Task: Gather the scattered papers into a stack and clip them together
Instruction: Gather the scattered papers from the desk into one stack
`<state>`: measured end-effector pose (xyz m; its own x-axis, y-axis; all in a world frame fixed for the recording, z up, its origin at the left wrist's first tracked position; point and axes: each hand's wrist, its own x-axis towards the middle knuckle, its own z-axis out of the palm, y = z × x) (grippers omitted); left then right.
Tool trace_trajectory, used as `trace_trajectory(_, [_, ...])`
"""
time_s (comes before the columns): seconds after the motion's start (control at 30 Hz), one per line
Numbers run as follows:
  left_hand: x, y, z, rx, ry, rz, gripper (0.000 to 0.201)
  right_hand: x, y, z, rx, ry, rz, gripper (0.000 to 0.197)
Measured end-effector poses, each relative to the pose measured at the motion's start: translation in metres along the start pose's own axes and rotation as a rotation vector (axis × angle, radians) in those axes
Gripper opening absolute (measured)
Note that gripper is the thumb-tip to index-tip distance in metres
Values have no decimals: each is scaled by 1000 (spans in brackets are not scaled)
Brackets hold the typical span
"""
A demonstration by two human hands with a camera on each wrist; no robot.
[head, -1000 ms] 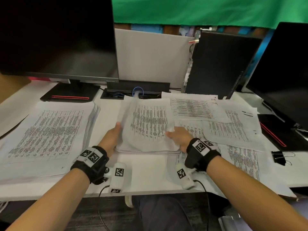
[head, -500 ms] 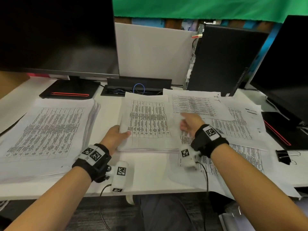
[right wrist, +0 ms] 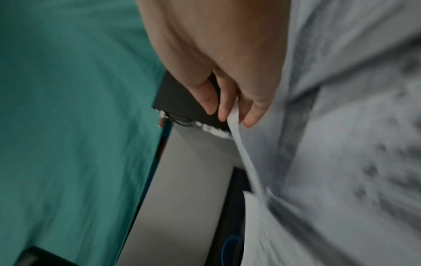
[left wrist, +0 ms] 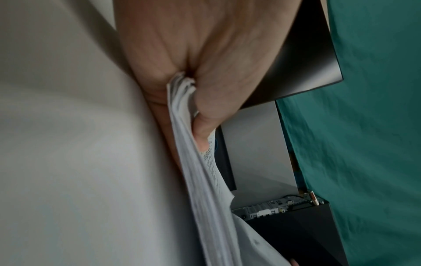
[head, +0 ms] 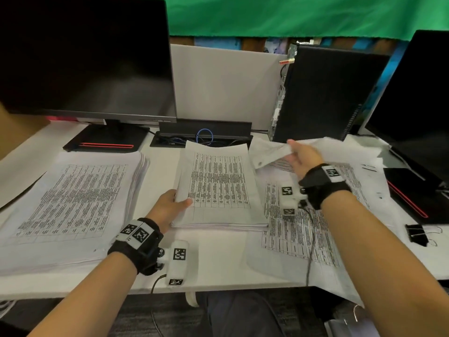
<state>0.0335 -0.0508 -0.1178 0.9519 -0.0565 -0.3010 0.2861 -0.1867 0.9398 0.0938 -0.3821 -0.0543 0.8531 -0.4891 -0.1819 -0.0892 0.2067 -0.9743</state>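
A stack of printed papers [head: 218, 188] lies in the middle of the white desk [head: 218, 268]. My left hand [head: 170, 205] grips its near left corner, thumb on top, and the left wrist view shows the sheet edges [left wrist: 189, 129] pinched between thumb and fingers. My right hand [head: 302, 155] is farther back on the right, pinching a loose sheet [head: 269, 152] and lifting its edge off the other scattered papers [head: 296, 229]. In the right wrist view the fingers [right wrist: 224, 106] clamp that sheet's edge [right wrist: 241, 144]. A black binder clip [head: 418, 235] lies at the right edge.
A second thick pile of papers [head: 70, 203] lies on the left. Dark monitors [head: 85, 54] stand at back left and at right [head: 418, 93], a black computer tower [head: 325, 93] behind the loose sheets, a cable tray [head: 201, 137] at centre back.
My right hand has left the stack's right side and moved back and right, then picked up a loose sheet. The stack, curled a second ago, now lies flat under my left hand.
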Motion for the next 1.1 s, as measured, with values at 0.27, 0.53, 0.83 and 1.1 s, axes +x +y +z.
trace_trajectory(0.27, [2, -3, -2, 7, -23, 11, 11, 13, -26, -140, -608, 209, 30, 20])
trace_trajectory(0.53, [-4, 7, 24, -92, -3, 64, 26, 32, -11, -180, -1169, 295, 72, 65])
trace_trajectory(0.83, [-2, 28, 75, -139, -103, 68, 31, 20, -7, -183, -1283, 122, 152, 46])
trace_trajectory(1.1, [5, 15, 100, 50, -114, 9, 21, 40, -10, -187, -1265, 83, 211, 67])
